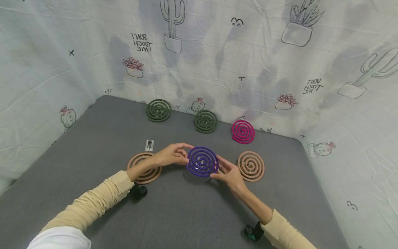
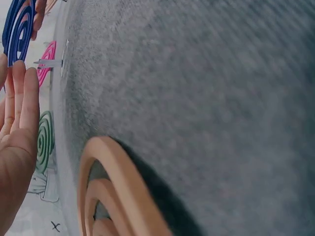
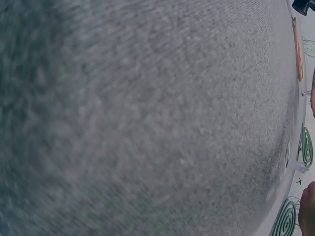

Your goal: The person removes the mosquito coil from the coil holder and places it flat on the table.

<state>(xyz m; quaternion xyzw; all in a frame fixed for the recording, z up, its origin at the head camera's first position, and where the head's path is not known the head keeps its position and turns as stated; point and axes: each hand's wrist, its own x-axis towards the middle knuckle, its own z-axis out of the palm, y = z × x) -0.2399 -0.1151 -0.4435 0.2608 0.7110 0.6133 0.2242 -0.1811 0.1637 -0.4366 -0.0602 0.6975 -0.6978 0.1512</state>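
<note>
A purple spiral mosquito coil (image 1: 202,153) is held up above the grey surface between both hands. My left hand (image 1: 172,155) pinches its left edge with the fingertips and thumb. On the opposite side my right hand (image 1: 231,174) grips the right edge, the thumb at the lower rim and the fingers behind. Through the spiral's gaps a small metal stand shows. In the left wrist view the same coil (image 2: 20,37) appears at the top left, beyond the left hand (image 2: 19,132). Only slivers of hands reach the right edge of the right wrist view.
A tan coil (image 1: 136,162) lies partly under my left forearm; another tan coil (image 1: 251,165) is beside my right hand. Two green coils (image 1: 158,110) and a pink coil (image 1: 243,132) line the back edge. A flat metal stand (image 1: 149,145) lies left of centre. Patterned cloth (image 1: 211,52) hangs behind.
</note>
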